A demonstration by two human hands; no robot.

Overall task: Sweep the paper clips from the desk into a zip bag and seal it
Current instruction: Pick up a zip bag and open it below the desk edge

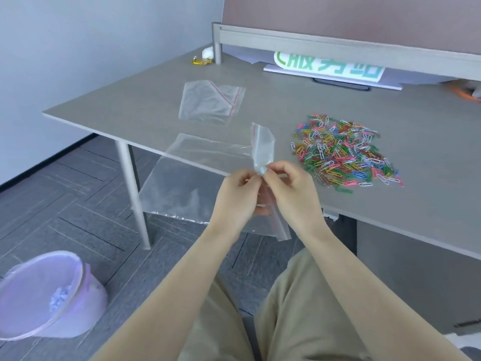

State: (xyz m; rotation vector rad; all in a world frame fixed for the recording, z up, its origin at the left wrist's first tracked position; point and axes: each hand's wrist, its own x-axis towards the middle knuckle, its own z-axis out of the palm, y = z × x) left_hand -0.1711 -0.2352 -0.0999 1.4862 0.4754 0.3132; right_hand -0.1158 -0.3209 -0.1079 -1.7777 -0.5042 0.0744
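Observation:
A clear zip bag (187,178) with a red-lined zip strip hangs in the air in front of the desk's near edge. My left hand (238,196) and my right hand (291,190) both pinch its zip edge close together, and the strip stands up above my fingers. The bag's body stretches out to the left. A pile of several coloured paper clips (343,149) lies on the grey desk (145,100) just right of my hands.
A second clear zip bag (210,102) lies flat on the desk further back. A white sign with green letters (330,70) sits under the back shelf. A yellow wrapper (201,61) lies by the post. A purple bin (46,295) stands on the floor at left.

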